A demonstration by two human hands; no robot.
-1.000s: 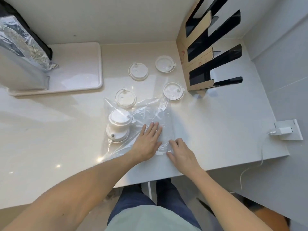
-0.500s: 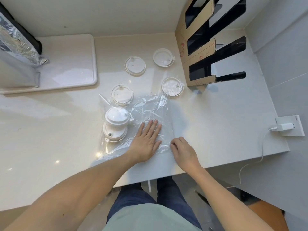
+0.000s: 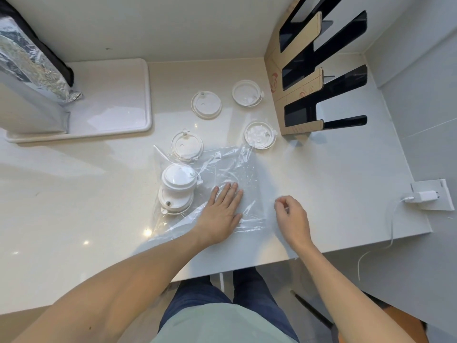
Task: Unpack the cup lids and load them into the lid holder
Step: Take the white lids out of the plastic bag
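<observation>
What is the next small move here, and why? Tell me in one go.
Probably reach the right hand into the plastic bag for the stacked lids. The left hand lies flat on the bag, pinning it, the stack sits inside it, four lids already lie loose on the counter, and the lid holder looks empty.

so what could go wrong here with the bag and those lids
1. The left hand pins the plastic bag flat. Tugging it could topple the stacked lids inside.
2. The bag's far edge lies against a loose lid, so sliding the bag may drag it.
3. The right hand hangs over the near counter edge, where lids could fall.
</observation>
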